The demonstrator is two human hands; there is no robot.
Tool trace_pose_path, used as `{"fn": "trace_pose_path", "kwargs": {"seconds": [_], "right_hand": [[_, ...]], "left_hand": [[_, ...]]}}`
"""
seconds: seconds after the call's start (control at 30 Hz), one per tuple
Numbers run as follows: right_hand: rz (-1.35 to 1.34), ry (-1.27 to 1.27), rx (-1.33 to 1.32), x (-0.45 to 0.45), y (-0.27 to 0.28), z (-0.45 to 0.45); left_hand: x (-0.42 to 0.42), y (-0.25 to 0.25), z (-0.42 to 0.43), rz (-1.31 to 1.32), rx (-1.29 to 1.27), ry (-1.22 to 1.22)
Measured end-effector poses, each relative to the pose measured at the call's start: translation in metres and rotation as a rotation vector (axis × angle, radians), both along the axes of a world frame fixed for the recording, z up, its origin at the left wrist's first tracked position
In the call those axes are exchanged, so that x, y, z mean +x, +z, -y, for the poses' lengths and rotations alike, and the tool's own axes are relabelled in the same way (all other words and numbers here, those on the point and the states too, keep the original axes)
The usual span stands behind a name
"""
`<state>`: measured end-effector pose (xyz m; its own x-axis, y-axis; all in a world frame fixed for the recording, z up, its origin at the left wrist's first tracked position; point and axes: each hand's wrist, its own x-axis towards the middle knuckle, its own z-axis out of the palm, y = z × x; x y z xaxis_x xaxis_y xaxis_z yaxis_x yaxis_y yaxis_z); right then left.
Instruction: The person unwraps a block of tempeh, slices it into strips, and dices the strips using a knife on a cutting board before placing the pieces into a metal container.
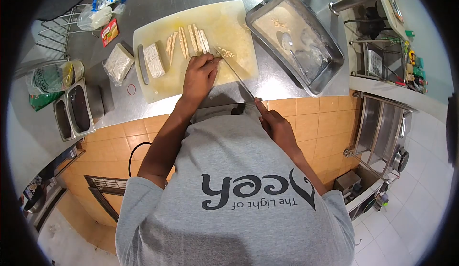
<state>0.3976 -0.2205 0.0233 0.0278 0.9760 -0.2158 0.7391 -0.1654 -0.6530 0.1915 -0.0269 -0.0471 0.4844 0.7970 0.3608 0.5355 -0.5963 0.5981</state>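
Note:
My right hand (277,128) is closed around the handle of a knife (239,78), whose blade slants up and left over the cutting board (191,16). Beside the blade tip lie small chopped bits of tempeh (226,53). My left hand (201,73) rests on the board with curled fingers close to the blade, pinching what looks like a tempeh strip mostly hidden beneath them. Several cut tempeh strips (183,42) lie just beyond that hand. A larger tempeh piece (154,60) sits near the board's handle slot.
Right of the board stands a metal tray (330,51) holding pale batter, a spoon (288,42) and some chopped bits. To the left are a plastic-wrapped tempeh block (118,64), a red sachet (110,32), a rubber band (131,89), a wire rack (57,39) and metal containers (80,108).

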Motion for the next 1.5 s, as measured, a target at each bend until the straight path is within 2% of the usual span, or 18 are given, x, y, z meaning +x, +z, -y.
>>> {"fn": "trace_pose_path", "kwargs": {"seconds": [0.27, 0.77, 1.07, 1.27, 1.5], "right_hand": [[-0.037, 0.0, 0.066, -0.002, -0.013, -0.011], [-0.022, 0.017, -0.074, 0.001, 0.011, -0.004], [0.064, 0.011, -0.021, -0.003, -0.001, -0.006], [-0.016, 0.032, 0.027, 0.0, -0.008, -0.012], [-0.032, 0.023, -0.055, 0.002, 0.013, -0.008]], "left_hand": [[-0.001, -0.004, 0.001, 0.032, 0.018, 0.024], [-0.001, -0.007, 0.002, 0.022, 0.026, 0.043], [-0.001, -0.006, 0.003, 0.015, 0.006, 0.033], [-0.006, -0.001, 0.007, -0.007, -0.024, -0.002], [-0.007, -0.001, 0.007, -0.012, -0.026, -0.009]]}}
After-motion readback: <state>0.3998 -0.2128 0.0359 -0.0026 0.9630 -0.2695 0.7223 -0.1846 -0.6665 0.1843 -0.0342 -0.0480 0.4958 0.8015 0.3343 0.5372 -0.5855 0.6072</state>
